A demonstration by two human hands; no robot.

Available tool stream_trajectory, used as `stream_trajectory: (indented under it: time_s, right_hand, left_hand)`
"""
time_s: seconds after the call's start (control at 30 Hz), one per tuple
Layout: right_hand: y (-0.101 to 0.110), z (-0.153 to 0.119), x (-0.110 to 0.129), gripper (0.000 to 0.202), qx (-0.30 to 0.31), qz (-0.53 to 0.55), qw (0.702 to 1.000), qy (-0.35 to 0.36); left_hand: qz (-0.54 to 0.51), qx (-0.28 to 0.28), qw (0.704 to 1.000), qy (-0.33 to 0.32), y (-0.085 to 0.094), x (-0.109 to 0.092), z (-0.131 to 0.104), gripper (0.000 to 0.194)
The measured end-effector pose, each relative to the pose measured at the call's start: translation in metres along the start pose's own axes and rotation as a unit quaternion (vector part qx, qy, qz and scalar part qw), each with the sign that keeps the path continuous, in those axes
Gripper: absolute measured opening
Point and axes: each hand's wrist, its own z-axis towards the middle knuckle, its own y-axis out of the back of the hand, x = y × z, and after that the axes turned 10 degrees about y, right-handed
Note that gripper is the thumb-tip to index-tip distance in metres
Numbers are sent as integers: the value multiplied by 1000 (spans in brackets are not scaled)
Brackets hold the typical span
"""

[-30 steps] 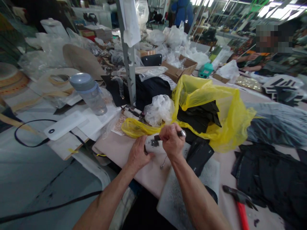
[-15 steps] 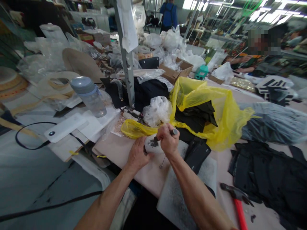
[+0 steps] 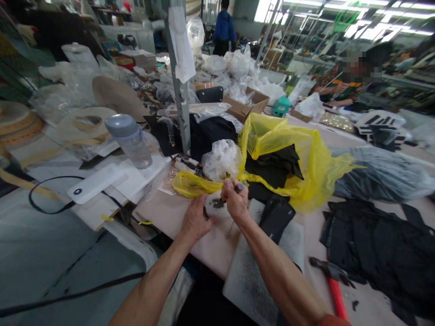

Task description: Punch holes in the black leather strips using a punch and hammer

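Observation:
In the middle of the head view, my left hand point(image 3: 197, 220) is wrapped round the left side of a white block point(image 3: 216, 213) with dark marks on its top. A dark edge shows between thumb and fingers there, too small to name. My right hand point(image 3: 235, 199) makes a fist round a short rod-shaped metal tool point(image 3: 239, 187). Its grey round end sticks out above the fist. The tool's lower end is mostly hidden, at the block's top. Just below the right hand, a thin metal pin-like piece point(image 3: 229, 232) touches the table.
Right of my hands, black pieces point(image 3: 277, 217) lie on a grey slab point(image 3: 261, 271). A red-handled hammer point(image 3: 335, 290) and stacked black pieces point(image 3: 377, 244) are farther right. Behind are a yellow bag point(image 3: 316, 167), metal post point(image 3: 181, 99) and water bottle point(image 3: 131, 142). Two people are farther back.
My head view has shifted slightly. Both hands keep their hold at the white block, and the right fist with the tool has tilted a little. The person in blue at the back has moved left.

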Motion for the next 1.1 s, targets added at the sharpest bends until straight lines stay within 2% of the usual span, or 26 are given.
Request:
stream_trajectory:
  time_s: [0.1,0.23,0.37,0.53,0.67,0.8,0.9,0.97,1.03,1.1]
  right_hand:
    - [2,1,-1,43,-50,19,998,20]
    - [-2,4,-2,44,-7,25,999,-28]
    - [-2,0,-1,42,-38,28,999,19]
    - [2,-5,0,42,11,5,1000,-13]
    - [1,-4,-1,39,-22,-4,999,32]
    - [-1,-1,-6,42,-10,20,1000,-21]
    - [1,-1,-9,42,-36,36,999,-20]
    - [0,-3,-8,43,-28,38,998,-41]
    - [-4,-3,-2,44,-4,36,997,-70]
    - [-8,-1,11,44,-31,80,993,-80]
  left_hand:
    - [1,-4,1000,-8,0,0,0,83]
    - [0,-19,1000,-14,-1,0,-1,82]
    - [-2,-16,1000,-17,-1,0,-1,82]
    - [-2,-14,1000,-15,0,-1,-1,81]
    - [-4,-9,1000,-18,0,0,-1,81]
    - [-3,-16,1000,-20,-1,2,-2,82]
    - [-10,-16,1000,-23,-2,5,-2,83]
    - [-12,-14,999,-29,-4,7,-2,82]
    - [-11,-15,999,-33,-7,10,-2,81]
    - [-13,-16,999,-32,-9,13,-2,82]
